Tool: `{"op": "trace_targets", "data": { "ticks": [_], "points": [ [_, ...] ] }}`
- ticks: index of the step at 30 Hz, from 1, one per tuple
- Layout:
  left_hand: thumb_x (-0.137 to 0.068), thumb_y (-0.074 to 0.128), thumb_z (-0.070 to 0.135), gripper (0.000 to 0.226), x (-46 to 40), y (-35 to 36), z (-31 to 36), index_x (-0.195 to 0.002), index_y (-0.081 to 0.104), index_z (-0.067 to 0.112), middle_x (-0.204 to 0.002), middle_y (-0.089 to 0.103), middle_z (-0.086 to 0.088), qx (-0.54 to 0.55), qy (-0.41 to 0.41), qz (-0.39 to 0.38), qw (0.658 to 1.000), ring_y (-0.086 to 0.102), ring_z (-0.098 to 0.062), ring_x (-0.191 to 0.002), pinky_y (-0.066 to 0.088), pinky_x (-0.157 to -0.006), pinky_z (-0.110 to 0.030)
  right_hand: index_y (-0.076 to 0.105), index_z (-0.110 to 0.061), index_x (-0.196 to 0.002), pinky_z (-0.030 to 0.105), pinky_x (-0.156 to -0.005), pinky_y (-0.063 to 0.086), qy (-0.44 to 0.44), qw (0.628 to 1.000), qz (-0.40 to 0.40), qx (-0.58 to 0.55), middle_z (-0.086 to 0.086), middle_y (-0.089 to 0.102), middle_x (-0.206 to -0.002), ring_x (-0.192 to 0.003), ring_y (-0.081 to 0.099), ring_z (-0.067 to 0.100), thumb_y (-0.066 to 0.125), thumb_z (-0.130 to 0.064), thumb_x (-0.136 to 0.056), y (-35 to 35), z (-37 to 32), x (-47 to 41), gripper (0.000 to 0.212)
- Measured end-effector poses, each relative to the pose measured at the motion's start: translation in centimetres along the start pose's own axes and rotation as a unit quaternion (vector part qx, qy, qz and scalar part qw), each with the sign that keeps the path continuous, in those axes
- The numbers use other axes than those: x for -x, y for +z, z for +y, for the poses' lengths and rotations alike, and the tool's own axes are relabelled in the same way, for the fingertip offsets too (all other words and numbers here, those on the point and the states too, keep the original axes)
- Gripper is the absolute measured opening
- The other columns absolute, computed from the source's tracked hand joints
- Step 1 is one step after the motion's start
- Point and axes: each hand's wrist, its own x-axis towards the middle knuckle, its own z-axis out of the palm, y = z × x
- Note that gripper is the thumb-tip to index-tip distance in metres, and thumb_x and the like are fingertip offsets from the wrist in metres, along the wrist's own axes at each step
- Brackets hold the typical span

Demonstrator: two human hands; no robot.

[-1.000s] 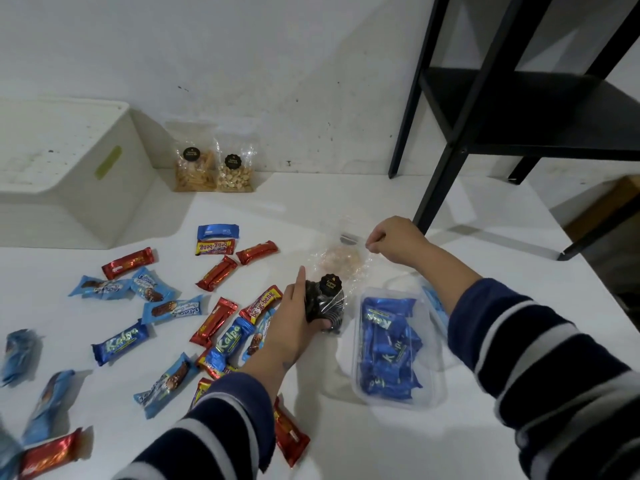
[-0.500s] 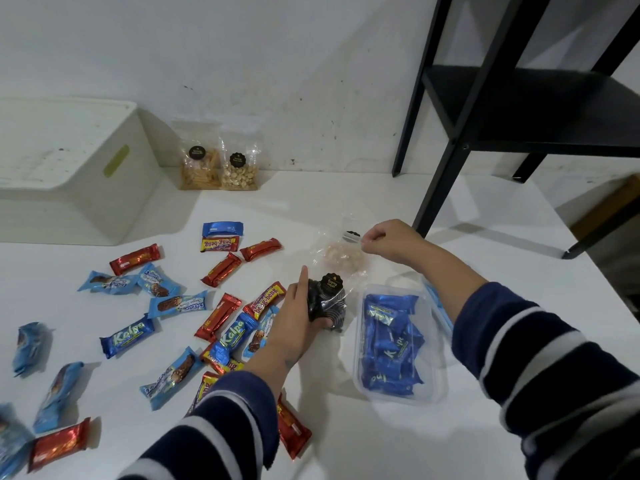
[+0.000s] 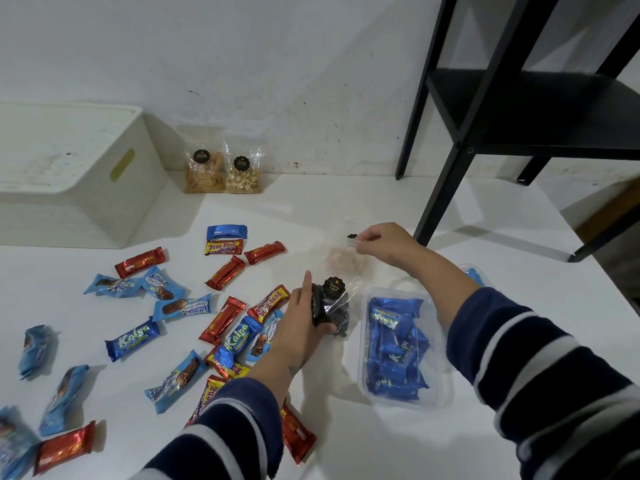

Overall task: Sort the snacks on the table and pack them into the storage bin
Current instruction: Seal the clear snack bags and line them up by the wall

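- Striped sleeves (image 3: pixel 221 431): navy with white bands, entering from the bottom edge at 6 and 4 o'clock.
- Red wrapped bars: one (image 3: pixel 64 446) lies at 8 o'clock near the frame's lower left corner; another (image 3: pixel 298 438) lies just right of the left sleeve.
- Clear plastic tray (image 3: pixel 440 386): at 4 o'clock on the white table (image 3: pixel 381 452), filled with dark blue wrapped snacks (image 3: pixel 394 348).
- Loose snack pile (image 3: pixel 194 306): blue, light blue, red and yellow-red wrappers scattered over the table from 7 to 10 o'clock, some overlapping beneath the left forearm.
- Left hand (image 3: pixel 298 327): near centre; its fingers curl round a clear packet of dark cookies (image 3: pixel 330 306) bearing a black round label, with the index finger raised straight. The packet stands on the table, just left of the tray.
- Right hand (image 3: pixel 384 242): at 1 o'clock from centre; its fingers pinch the top edge of a clear packet of pale snacks (image 3: pixel 346 259), which lies just beyond the cookie packet.
- Two clear snack bags (image 3: pixel 221 171): upright against the wall at 11 o'clock, side by side, each with a black label.
- White storage bin (image 3: pixel 69 174): at 10 o'clock, against the wall, well apart from both hands; green handle slot on its side.
- Black shelf frame (image 3: pixel 446 188): at 2 o'clock, one leg resting on the table.
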Motion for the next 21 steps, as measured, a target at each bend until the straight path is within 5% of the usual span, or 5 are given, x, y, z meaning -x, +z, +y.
{"op": "trace_targets", "data": {
  "ticks": [5,9,12,17,21],
  "points": [
    [-0.082,0.072,0.023,0.105,0.1,0.0,0.0,-0.151,-0.007,0.023,-0.144,0.033,-0.005,-0.010,0.008,0.001,1.000,0.041,-0.023,-0.129,0.037,-0.100,-0.031,0.073,-0.012,-0.095,0.024,-0.072,0.045,-0.029,1.000,0.005,-0.002,-0.007,0.065,-0.086,-0.085,0.058,0.012,0.068,-0.021,-0.085,0.6,-0.2,-0.1,0.015],
    [-0.082,0.072,0.024,0.105,0.2,0.0,0.0,-0.152,-0.008,0.022,-0.144,0.033,-0.003,-0.010,0.013,-0.001,1.000,0.040,-0.021,-0.129,0.036,-0.101,-0.029,0.066,-0.029,-0.068,0.042,-0.092,0.050,-0.005,0.999,0.029,0.046,-0.014,0.067,-0.082,-0.092,0.063,0.016,0.070,-0.024,-0.081,0.9,0.0,-0.7,0.015],
    [-0.083,0.072,0.024,0.105,0.2,0.1,-0.2,-0.152,-0.007,0.021,-0.144,0.032,-0.002,-0.008,0.019,-0.003,1.000,0.039,-0.020,-0.129,0.034,-0.101,-0.026,0.064,-0.030,-0.065,0.043,-0.093,0.049,0.004,0.999,0.027,0.045,-0.014,0.068,-0.085,-0.095,0.063,0.016,0.069,-0.025,-0.081,1.0,0.1,-0.8,0.018],
    [-0.082,0.072,0.023,0.106,0.2,0.0,-0.2,-0.152,-0.007,0.022,-0.144,0.032,-0.001,-0.005,0.015,-0.006,1.000,0.040,-0.019,-0.130,0.035,-0.101,-0.027,0.067,-0.022,-0.091,0.031,-0.083,0.047,-0.021,1.000,-0.015,0.018,-0.007,0.063,-0.090,-0.089,0.060,0.015,0.068,-0.030,-0.081,1.6,-0.8,-0.5,0.013],
    [-0.083,0.071,0.022,0.104,0.3,0.0,-0.1,-0.152,-0.008,0.023,-0.146,0.029,0.001,-0.005,0.016,-0.010,1.000,0.038,-0.018,-0.131,0.035,-0.106,-0.030,0.063,-0.029,-0.065,0.049,-0.095,0.046,-0.021,0.998,0.035,0.040,-0.017,0.064,-0.078,-0.092,0.062,0.017,0.069,-0.029,-0.078,2.0,-1.0,-0.9,0.014]
  ]
}}
